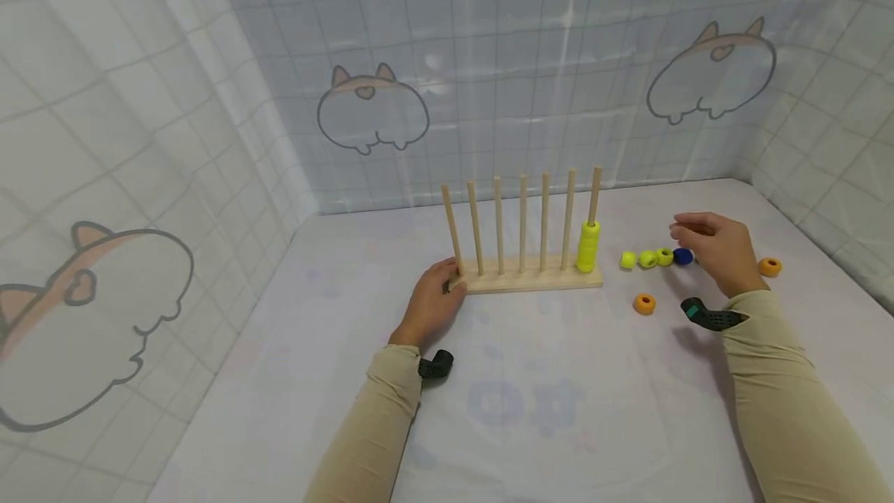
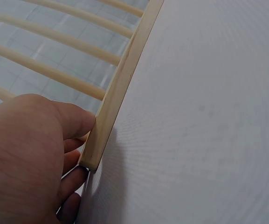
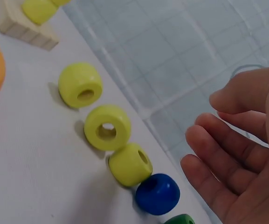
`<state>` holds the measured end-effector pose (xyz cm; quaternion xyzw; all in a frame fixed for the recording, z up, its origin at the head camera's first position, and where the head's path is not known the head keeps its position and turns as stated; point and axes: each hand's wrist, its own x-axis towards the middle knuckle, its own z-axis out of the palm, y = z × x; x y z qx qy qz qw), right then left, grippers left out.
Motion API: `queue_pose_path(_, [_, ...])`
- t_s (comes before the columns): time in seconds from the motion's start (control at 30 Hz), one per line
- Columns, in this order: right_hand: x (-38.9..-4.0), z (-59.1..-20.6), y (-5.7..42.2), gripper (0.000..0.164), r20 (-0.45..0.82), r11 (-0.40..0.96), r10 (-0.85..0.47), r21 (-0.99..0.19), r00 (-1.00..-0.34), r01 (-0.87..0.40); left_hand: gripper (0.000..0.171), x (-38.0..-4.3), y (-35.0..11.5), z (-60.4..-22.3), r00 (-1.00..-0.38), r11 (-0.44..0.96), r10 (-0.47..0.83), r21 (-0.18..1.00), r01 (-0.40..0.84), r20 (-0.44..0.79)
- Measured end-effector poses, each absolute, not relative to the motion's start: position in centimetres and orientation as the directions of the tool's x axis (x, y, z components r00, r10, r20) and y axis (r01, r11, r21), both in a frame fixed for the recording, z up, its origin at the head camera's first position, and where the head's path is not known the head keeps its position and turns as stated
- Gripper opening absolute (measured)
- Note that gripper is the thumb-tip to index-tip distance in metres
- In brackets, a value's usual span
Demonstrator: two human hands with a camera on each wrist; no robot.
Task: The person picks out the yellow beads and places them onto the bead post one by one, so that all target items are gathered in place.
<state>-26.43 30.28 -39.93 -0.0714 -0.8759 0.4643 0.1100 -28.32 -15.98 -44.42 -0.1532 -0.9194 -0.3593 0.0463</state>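
Note:
A wooden peg rack (image 1: 531, 279) with a row of upright pegs stands on the table. Several yellow beads (image 1: 587, 247) are stacked on its rightmost peg. My left hand (image 1: 431, 303) grips the left end of the rack's base, thumb on the front face and fingers behind. Above the loose beads hovers my right hand (image 1: 719, 249), fingers loosely bent, with nothing held. Below it in the right wrist view lie three yellow beads (image 3: 107, 128), a blue bead (image 3: 157, 194) and part of a green bead (image 3: 181, 219), which my right hand mostly hides in the head view.
One orange bead (image 1: 644, 303) lies in front of the row, and another orange bead (image 1: 770, 266) lies to the right of my right hand. A pale cloth (image 1: 531, 441) covers the table. Tile-patterned curtains (image 1: 531, 60) hang behind and at both sides.

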Motion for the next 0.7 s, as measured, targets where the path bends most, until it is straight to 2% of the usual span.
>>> queue_pose_path(0.53, [-27.6, -40.6, 31.1, 0.043, 0.144, 0.737, 0.070, -0.675, -0.987, -0.046, 0.046, -28.5, -15.6, -44.0, -0.951, 0.690, 0.237, 0.655, 0.310, 0.201])
queue_pose_path(0.7, [-28.4, -40.7, 31.3, 0.041, 0.092, 0.791, 0.016, -0.610, -0.996, -0.044, 0.047, -28.7, -15.4, -43.9, -0.952, 0.695, 0.234, 0.651, 0.306, 0.197])
